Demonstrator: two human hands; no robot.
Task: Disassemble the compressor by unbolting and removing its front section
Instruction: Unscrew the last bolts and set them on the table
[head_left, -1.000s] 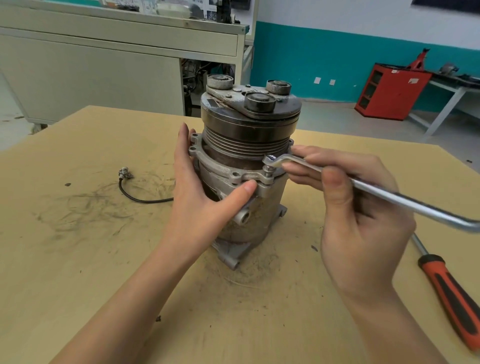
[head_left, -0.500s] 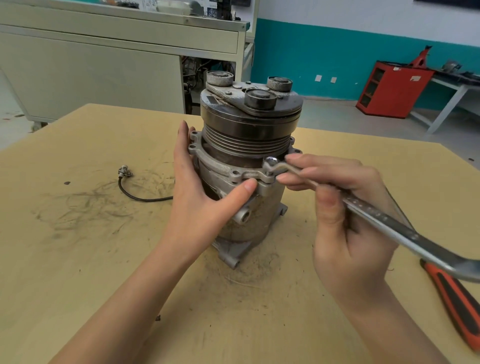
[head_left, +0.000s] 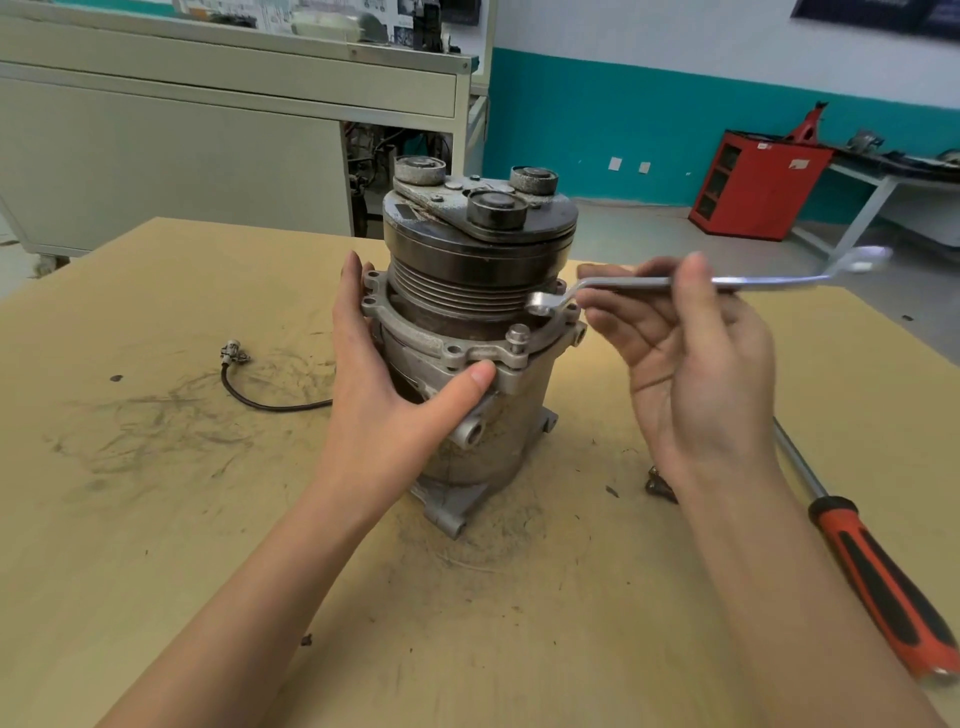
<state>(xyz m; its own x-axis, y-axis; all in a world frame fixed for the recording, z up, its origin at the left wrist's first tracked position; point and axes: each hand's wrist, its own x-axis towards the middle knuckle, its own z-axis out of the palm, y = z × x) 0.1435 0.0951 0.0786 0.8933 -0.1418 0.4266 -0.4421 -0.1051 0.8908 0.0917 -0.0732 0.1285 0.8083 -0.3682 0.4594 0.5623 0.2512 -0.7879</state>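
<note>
Unbolting at the flange (head_left: 431, 340) is our step: the compressor (head_left: 467, 270) stands upright mid-counter (head_left: 156, 519), with the left grip (head_left: 384, 395) wrapped round its body just under the flange, thumb pressed on the front to brace it. The right grip (head_left: 691, 374) pinches the offset ring wrench (head_left: 769, 282) by its shank, ring end hanging free beside the pulley, off the front bolt (head_left: 518, 335), which stands proud. Next, we reckon: seat the ring square on a bolt head, then swing while the left counters the torque.

The cable (head_left: 260, 401) disappears behind the left hand (head_left: 384, 400).
</note>
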